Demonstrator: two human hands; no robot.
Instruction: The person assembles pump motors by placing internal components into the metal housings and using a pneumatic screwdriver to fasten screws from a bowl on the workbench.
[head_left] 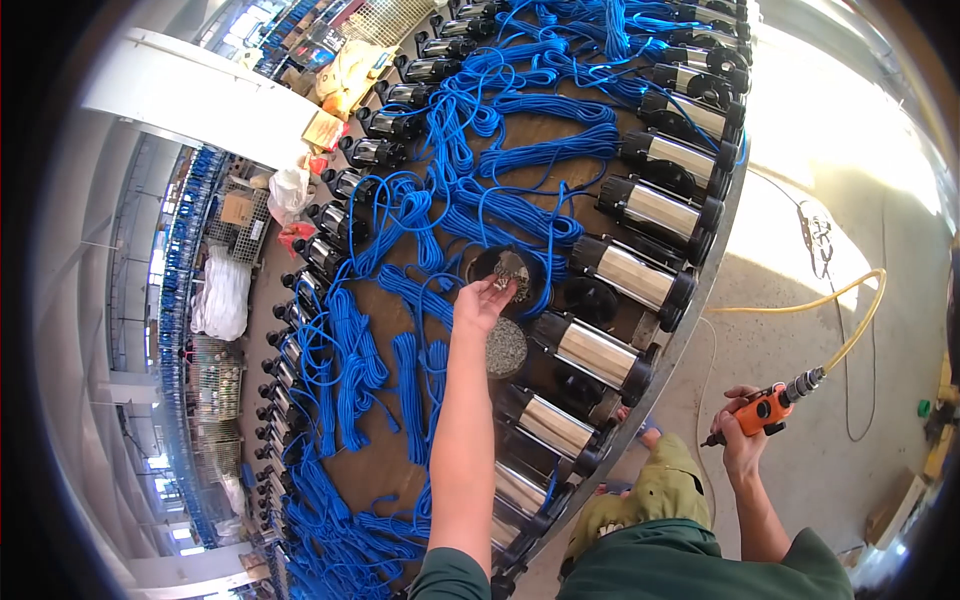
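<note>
My left hand (486,303) reaches over the bench, its fingers curled at a clump of small metal pieces (512,272), too small to name surely, in or just above a dark round bowl (482,264). Right beside that hand, toward me, sits a round container of grey small parts (507,350). Off the bench edge to the right, my right hand (740,418) grips an orange air screwdriver (768,407) by its body. The tool's thin bit points left, and a yellow hose (868,310) leaves its other end.
Steel-and-black cylindrical pumps (640,275) line the right bench edge, with another row (345,185) along the left. Bundles of blue cord (550,140) cover much of the brown benchtop (385,480). A dark cable (818,240) lies on the concrete floor. Wire crates (215,375) stand at far left.
</note>
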